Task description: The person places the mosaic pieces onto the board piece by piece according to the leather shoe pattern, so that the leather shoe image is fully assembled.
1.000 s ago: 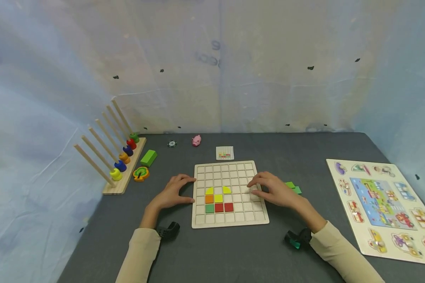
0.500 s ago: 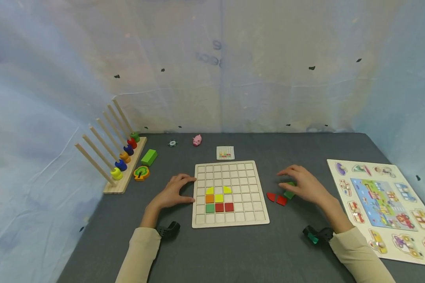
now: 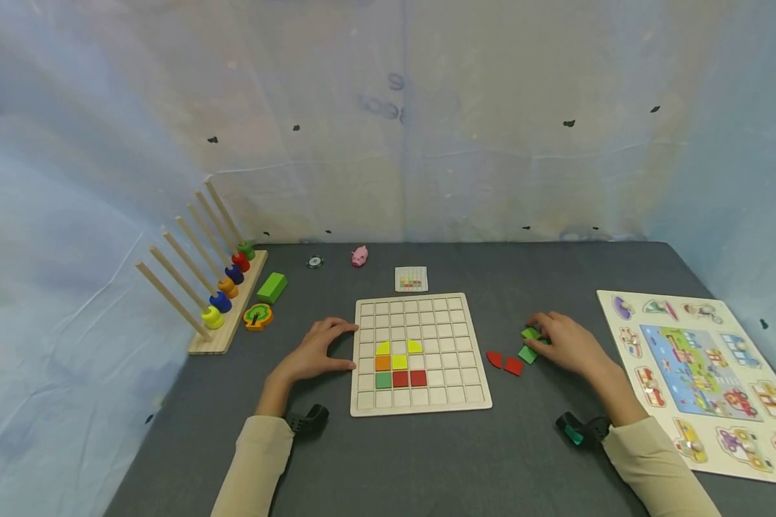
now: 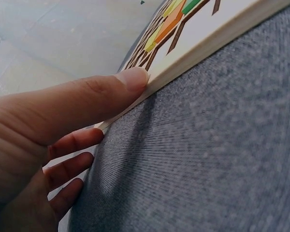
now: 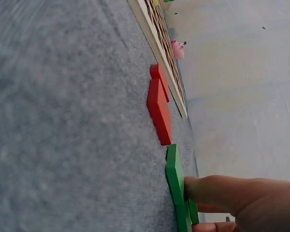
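My left hand (image 3: 313, 352) rests at the left edge of a wooden grid board (image 3: 449, 330), thumb and fingertips along its side. In the left wrist view the thumb (image 4: 106, 92) lies against the board's rim. Yellow, orange, green and red tiles sit in the board's left cells, among them an orange tile (image 3: 383, 363). Right of the board, my right hand (image 3: 565, 346) pinches a light green tile (image 3: 530, 333) between thumb and fingers. A darker green tile (image 3: 527, 355) lies by the thumb. Nearby on the table are a red square tile (image 3: 514, 366) and a red rounded tile (image 3: 494, 359).
A small pattern card (image 3: 411, 279) lies behind the board, beside a pink pig (image 3: 359, 256) and a round chip (image 3: 314, 262). At left are a peg stand (image 3: 226, 327), a green block (image 3: 272, 288) and a tree piece (image 3: 257, 317). A picture puzzle (image 3: 634, 416) occupies the right side.
My right hand has left the board's right side, moved right over the loose tiles and closed its fingertips on the light green one. The red tiles have come into view. My left hand stays put.
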`<state>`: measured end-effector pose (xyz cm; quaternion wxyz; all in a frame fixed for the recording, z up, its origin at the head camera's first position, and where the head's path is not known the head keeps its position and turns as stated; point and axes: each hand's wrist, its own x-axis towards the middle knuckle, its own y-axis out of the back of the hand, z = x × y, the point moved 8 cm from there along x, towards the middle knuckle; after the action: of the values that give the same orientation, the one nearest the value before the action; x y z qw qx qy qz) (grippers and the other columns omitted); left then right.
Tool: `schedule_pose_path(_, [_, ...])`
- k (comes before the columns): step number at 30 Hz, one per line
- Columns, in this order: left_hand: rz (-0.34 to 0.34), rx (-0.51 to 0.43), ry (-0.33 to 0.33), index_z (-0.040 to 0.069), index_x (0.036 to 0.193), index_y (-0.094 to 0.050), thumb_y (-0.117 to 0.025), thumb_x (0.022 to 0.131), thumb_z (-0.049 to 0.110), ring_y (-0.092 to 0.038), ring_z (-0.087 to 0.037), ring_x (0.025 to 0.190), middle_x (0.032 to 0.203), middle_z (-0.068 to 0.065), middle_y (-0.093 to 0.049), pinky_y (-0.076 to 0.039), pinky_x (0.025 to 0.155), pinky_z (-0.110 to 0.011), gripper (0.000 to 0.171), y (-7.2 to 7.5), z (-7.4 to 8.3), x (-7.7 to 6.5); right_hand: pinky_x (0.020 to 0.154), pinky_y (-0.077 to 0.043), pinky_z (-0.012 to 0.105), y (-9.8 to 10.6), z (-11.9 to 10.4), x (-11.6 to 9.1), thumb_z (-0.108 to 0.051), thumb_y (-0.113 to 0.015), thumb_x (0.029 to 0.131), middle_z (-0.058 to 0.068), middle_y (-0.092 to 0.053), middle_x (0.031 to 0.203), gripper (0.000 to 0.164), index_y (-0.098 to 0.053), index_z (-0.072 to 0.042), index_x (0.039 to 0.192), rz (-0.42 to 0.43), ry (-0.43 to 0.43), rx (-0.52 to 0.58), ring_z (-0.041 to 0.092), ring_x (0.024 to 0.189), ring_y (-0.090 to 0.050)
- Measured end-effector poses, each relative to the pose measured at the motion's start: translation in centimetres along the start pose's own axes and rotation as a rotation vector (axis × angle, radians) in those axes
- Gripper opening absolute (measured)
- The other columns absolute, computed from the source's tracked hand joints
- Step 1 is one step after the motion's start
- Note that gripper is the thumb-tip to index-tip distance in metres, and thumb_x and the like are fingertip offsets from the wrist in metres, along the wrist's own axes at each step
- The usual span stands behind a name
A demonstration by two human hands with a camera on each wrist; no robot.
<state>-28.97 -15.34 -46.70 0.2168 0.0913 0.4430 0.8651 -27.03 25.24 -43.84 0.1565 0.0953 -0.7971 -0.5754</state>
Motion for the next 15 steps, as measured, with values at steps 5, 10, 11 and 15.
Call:
schedule_pose_path(5, [0.000, -0.004, 0.003, 0.021, 0.137, -0.048, -0.076, 0.074, 0.042, -0.032, -0.028, 0.121, 0.134, -0.006, -0.041, -0.030, 0.099, -0.055, 0.072, 0.0, -0.1, -0.1, 0.060, -0.043, 0.036, 0.2, -0.7, 0.2, -0.019, -0.070, 0.082, 0.008, -0.057, 0.084, 0.032, -0.062, 0.000, 0.107, 0.032, 0.042, 0.002, 0.018, 0.072, -0.053])
schedule_pose_path(10, [0.002, -0.004, -0.006, 0.021, 0.136, -0.048, -0.076, 0.074, 0.043, -0.033, -0.027, 0.121, 0.133, -0.006, -0.041, -0.030, 0.099, -0.054, 0.072, 0.0, -0.1, -0.1, 0.067, -0.046, 0.038, -0.2, -3.5, 0.8, -0.017, -0.069, 0.083, 0.009, -0.059, 0.091, 0.029, -0.064, 0.001, 0.105, 0.053, 0.172, 0.044, 0.020, 0.078, -0.055])
schedule_pose_path(11, [0.003, -0.004, -0.009, 0.021, 0.136, -0.048, -0.076, 0.074, 0.043, -0.033, -0.027, 0.120, 0.133, -0.006, -0.041, -0.030, 0.099, -0.054, 0.071, 0.0, -0.1, -0.1, 0.068, -0.047, 0.038, -0.4, -4.2, 0.9, -0.017, -0.070, 0.083, 0.008, -0.059, 0.093, 0.028, -0.064, 0.000, 0.105, 0.048, 0.205, 0.064, 0.020, 0.080, -0.056])
schedule_pose_path(15, [0.002, -0.003, -0.019, 0.021, 0.136, -0.048, -0.076, 0.074, 0.043, -0.033, -0.027, 0.120, 0.133, -0.005, -0.041, -0.029, 0.099, -0.054, 0.071, 0.0, -0.2, 0.0, 0.072, -0.048, 0.035, -1.3, -7.1, 1.2, -0.017, -0.071, 0.083, 0.003, -0.059, 0.097, 0.025, -0.066, -0.006, 0.104, 0.008, 0.307, 0.133, 0.017, 0.084, -0.057])
